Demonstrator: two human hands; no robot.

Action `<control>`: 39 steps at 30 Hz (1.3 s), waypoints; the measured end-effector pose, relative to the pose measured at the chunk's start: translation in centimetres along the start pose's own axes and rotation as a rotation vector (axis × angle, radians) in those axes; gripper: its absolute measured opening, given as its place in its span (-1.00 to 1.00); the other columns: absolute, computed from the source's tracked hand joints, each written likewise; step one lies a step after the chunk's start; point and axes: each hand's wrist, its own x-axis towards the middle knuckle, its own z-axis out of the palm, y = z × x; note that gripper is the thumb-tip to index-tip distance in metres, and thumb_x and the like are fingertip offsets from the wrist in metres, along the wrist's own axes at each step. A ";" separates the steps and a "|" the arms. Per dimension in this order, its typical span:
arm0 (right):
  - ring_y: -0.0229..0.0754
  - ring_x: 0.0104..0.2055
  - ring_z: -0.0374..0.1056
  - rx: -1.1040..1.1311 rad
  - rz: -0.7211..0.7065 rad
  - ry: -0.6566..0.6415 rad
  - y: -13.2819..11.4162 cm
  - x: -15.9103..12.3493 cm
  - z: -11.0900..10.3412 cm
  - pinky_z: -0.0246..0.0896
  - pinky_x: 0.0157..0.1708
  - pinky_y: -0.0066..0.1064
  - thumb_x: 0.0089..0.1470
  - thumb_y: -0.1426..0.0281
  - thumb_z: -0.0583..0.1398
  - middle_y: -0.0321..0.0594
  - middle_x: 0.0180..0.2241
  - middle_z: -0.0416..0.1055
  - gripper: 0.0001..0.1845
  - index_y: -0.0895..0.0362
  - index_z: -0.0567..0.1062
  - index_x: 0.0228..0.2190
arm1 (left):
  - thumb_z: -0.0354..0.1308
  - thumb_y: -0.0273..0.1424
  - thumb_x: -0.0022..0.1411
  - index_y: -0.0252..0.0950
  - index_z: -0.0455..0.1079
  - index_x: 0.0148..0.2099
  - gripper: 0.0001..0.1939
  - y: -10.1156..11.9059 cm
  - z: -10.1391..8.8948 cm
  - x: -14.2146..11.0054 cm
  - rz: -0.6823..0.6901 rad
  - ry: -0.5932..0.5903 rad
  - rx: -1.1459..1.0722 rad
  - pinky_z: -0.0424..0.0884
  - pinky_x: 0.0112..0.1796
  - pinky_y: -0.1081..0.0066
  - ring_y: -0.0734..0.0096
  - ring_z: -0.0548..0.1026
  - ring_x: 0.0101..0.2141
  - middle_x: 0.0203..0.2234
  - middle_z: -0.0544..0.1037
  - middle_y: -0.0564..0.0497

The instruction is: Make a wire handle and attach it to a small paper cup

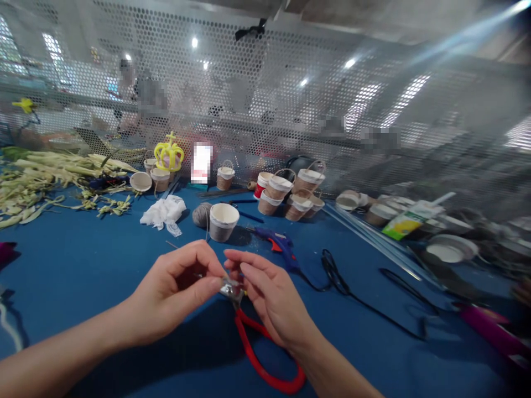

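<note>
My right hand (269, 296) is closed around red-handled pliers (265, 359), whose metal jaws (231, 288) poke out between both hands. My left hand (176, 290) pinches its fingertips at those jaws, apparently on a thin wire that runs up and left; the wire is too fine to make out clearly. Both hands hover low over the blue table (83, 265). Just beyond them stands a paper cup wrapped in twine (223, 221) with a grey ball of twine (201, 214) beside it.
A blue glue gun (279, 243) and black scissors (334, 271) lie to the right. Several small paper-cup baskets (290, 193) stand behind, with a yellow crown (168, 156), white cloth (164, 213) and palm strips (45, 177) at left. Perforated metal screen (290, 99) backs the table.
</note>
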 end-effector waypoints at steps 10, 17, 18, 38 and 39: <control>-0.30 -0.40 0.24 -0.112 -0.158 -0.187 0.6 -0.4 -0.3 0.16 -0.43 -0.44 0.03 0.42 0.11 -0.23 -0.36 0.37 -0.74 0.05 0.53 -0.24 | 0.05 -0.42 0.13 -0.33 0.26 -0.39 -0.92 -1.2 0.0 1.0 -0.127 0.061 0.028 0.10 -0.65 0.60 0.71 0.17 -0.65 -0.55 0.33 0.13; -0.31 -0.38 0.24 -0.104 -0.148 -0.197 0.8 -0.3 -0.4 0.17 -0.41 -0.46 0.04 0.45 0.08 -0.24 -0.34 0.36 -0.71 0.05 0.52 -0.22 | 0.05 -0.42 0.12 -0.34 0.26 -0.40 -0.91 -1.2 0.0 1.2 -0.145 0.101 0.092 0.09 -0.66 0.60 0.70 0.17 -0.67 -0.59 0.34 0.15; -0.31 -0.38 0.24 -0.105 -0.145 -0.193 0.8 -0.2 -0.3 0.16 -0.42 -0.46 0.03 0.45 0.09 -0.24 -0.34 0.36 -0.71 0.06 0.52 -0.22 | 0.05 -0.42 0.12 -0.34 0.27 -0.40 -0.91 -1.3 0.0 1.2 -0.151 0.113 0.112 0.10 -0.65 0.60 0.70 0.18 -0.67 -0.59 0.34 0.15; -0.28 -0.41 0.18 0.054 0.027 -0.077 0.1 0.0 0.8 0.10 -0.47 -0.44 -0.08 0.38 0.19 -0.20 -0.42 0.36 -0.77 0.14 0.57 -0.32 | 0.01 -0.42 0.17 -0.32 0.29 -0.38 -0.90 -3.1 0.2 1.0 -0.037 0.182 0.410 0.36 -0.41 0.44 0.45 0.42 -0.43 -0.46 0.44 0.00; -0.28 -0.41 0.18 0.054 0.030 -0.078 0.1 0.0 0.8 0.10 -0.47 -0.44 -0.08 0.38 0.19 -0.21 -0.43 0.36 -0.77 0.14 0.57 -0.33 | 0.01 -0.42 0.17 -0.32 0.29 -0.37 -0.90 -3.1 0.2 1.0 -0.036 0.183 0.418 0.36 -0.41 0.44 0.45 0.42 -0.43 -0.46 0.44 0.00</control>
